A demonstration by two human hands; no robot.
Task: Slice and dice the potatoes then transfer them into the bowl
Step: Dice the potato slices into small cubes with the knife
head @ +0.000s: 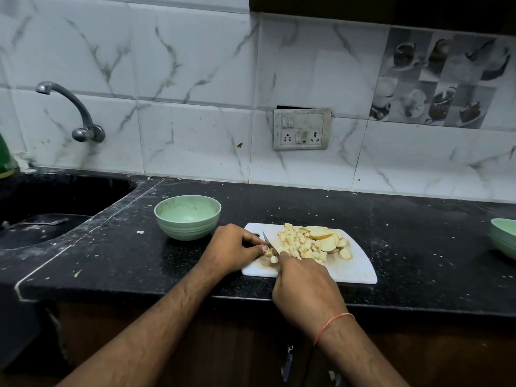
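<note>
I see the potato on the white board: a heap of small dice toward the middle and left, with several round slices lying at the heap's right side. A few loose dice sit at the board's left end, by my fingertips. My left hand is curled there, fingers and thumb pinching a small potato piece against the board. My right hand is wrapped around the knife handle, which I cannot see under the fist; the blade angles up and away from it, its edge down just beside my left thumb. An orange thread circles my right wrist. The green bowl stands on the black counter just left of the board, near my left hand, and it looks bare inside. A second green bowl shows at the far right edge. The sink and tap are off to the left.
</note>
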